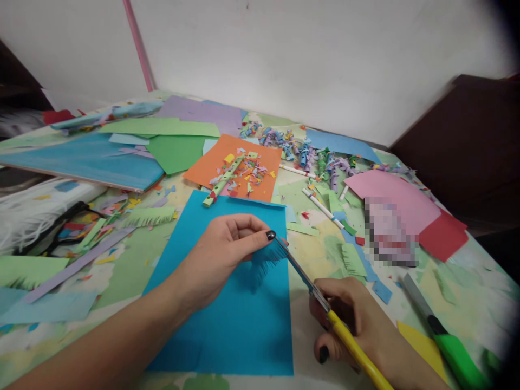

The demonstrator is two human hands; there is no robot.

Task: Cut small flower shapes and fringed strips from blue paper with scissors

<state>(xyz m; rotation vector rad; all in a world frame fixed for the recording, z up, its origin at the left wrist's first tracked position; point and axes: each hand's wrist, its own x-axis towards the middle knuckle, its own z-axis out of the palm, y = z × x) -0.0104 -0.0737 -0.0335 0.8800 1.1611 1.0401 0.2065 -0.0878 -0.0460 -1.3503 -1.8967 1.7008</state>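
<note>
Between the thumb and fingers of my left hand [227, 254] is a fringed blue paper strip [270, 257], its thin cut fringe hanging downward. My right hand [353, 319] is closed round the yellow-handled scissors [319, 295]. The scissor blades point up and left, their tips at the strip close to my left thumb. Beneath both, a blue paper sheet [244, 336] lies flat on the table. How far apart the blades are is hard to tell.
An orange sheet [268, 187] holds paper scraps and a rolled green strip [223, 181]. Curled paper pieces [304, 154] lie at the back. A green-handled knife [455, 346] rests at the right, near pink paper [398, 200]. Coloured sheets and clutter cover the left.
</note>
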